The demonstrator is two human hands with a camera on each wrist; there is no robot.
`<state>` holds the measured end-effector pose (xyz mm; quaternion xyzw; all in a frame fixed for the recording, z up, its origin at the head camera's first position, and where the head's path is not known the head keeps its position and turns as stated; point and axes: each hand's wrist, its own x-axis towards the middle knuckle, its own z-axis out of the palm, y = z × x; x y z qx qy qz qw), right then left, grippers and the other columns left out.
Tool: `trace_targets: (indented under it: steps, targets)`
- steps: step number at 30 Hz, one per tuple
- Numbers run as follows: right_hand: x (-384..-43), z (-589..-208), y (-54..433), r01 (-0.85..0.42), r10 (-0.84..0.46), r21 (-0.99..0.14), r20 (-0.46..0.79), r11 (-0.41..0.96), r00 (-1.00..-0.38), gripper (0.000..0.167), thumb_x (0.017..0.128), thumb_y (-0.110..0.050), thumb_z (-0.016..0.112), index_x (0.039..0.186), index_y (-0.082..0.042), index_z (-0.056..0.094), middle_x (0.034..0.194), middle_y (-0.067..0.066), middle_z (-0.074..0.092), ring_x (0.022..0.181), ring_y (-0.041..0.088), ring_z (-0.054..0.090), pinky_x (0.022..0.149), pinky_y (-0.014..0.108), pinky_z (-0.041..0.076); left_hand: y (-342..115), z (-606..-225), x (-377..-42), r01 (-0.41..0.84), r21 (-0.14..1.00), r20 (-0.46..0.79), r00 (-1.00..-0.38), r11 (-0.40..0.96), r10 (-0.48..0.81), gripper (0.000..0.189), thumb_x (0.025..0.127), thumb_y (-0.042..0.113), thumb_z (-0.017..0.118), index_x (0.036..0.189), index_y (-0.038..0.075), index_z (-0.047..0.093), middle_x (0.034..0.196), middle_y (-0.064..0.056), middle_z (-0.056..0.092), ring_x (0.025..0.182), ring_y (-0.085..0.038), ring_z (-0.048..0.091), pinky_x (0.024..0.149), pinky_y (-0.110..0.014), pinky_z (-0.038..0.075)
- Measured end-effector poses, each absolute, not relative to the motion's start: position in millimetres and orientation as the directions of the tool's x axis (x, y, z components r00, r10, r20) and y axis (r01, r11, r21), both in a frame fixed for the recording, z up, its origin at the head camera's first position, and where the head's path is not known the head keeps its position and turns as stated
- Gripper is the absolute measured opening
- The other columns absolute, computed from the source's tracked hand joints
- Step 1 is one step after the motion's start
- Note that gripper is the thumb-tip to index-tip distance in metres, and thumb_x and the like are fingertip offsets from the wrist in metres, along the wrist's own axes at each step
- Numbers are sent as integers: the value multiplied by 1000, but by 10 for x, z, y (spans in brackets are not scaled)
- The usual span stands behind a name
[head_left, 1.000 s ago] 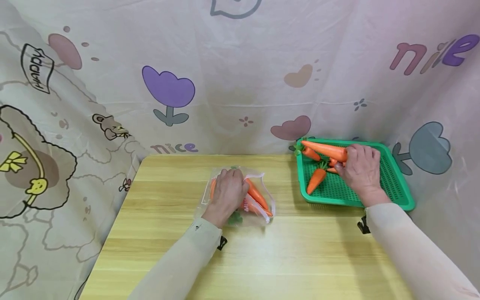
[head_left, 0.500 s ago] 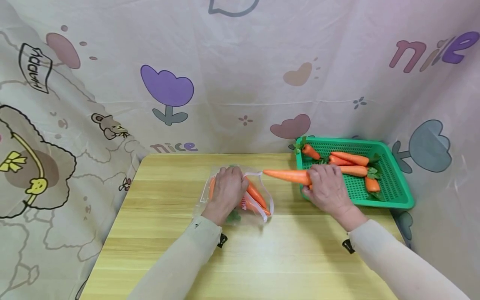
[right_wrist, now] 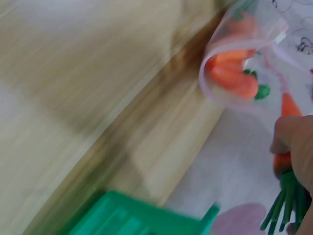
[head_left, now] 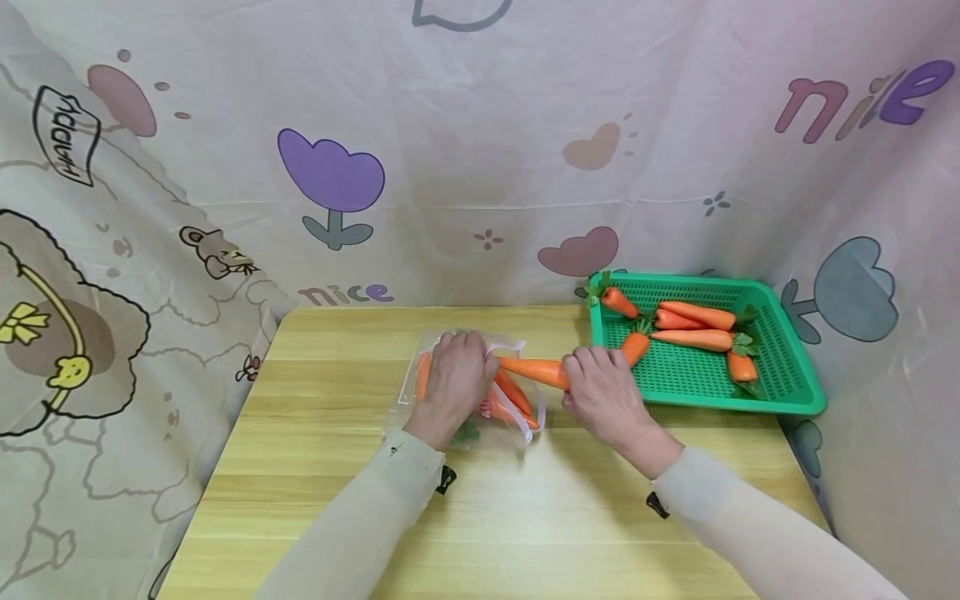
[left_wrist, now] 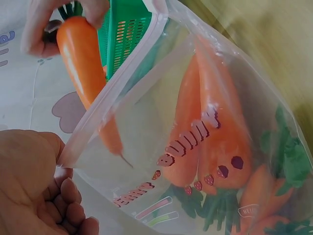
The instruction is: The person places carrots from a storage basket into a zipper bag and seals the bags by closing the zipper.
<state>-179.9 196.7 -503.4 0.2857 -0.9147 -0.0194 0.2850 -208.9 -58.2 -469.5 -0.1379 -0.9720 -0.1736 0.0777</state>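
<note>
Here's the carrot [head_left: 534, 372], right at the mouth of the clear bag [left_wrist: 133, 62], its tip showing past the pale band. The right hand [head_left: 603, 396] has its fingers curled round the thick leafy end; the left hand [head_left: 457, 379] pinches the bag's edge between thumb and fingers. Danger spot: that tip could snag the band or ride up outside the film if the mouth sags, and a loose left pinch would be the culprit. The carrots inside [left_wrist: 215, 132] look crowded, so the newcomer could jam against them, its leaves perhaps catching at the rim. Tip the bag too far and one might slide out.

Now, the blind spots! Is that tip within the film or behind it? Can't call it. From the head, the right hand covers the leafy top; in the right wrist view the hand is cut off by the edge. Beyond, on the table [head_left: 525, 508], the green basket [head_left: 810, 392] holds more carrots, one partly behind the right hand.
</note>
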Motion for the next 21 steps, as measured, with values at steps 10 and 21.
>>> trace_targets:
  steps: [10, 21]
  targets:
    - [-1886, -5156, 1363, -476, -458, 111, 523, 873, -719, 37, 77, -22, 83, 100, -5, 59, 90, 10, 60, 84, 33, 57, 71, 42, 38, -537, -4676, -2097, 316, 268, 233, -938, 910, 257, 21, 98, 18, 61, 80, 9, 54, 75, -3, 52, 80, -27, 51, 83, -39, 43]
    - [-1933, -5314, 1209, -524, -431, -78, 473, 848, -768, 44, 79, -31, 88, 102, -9, 58, 84, 5, 63, 82, 29, 57, 68, 39, 38, -508, -4666, -2071, 325, 271, 267, -930, 906, 253, 22, 98, 17, 62, 79, 9, 52, 74, -4, 50, 80, -29, 50, 79, -39, 43]
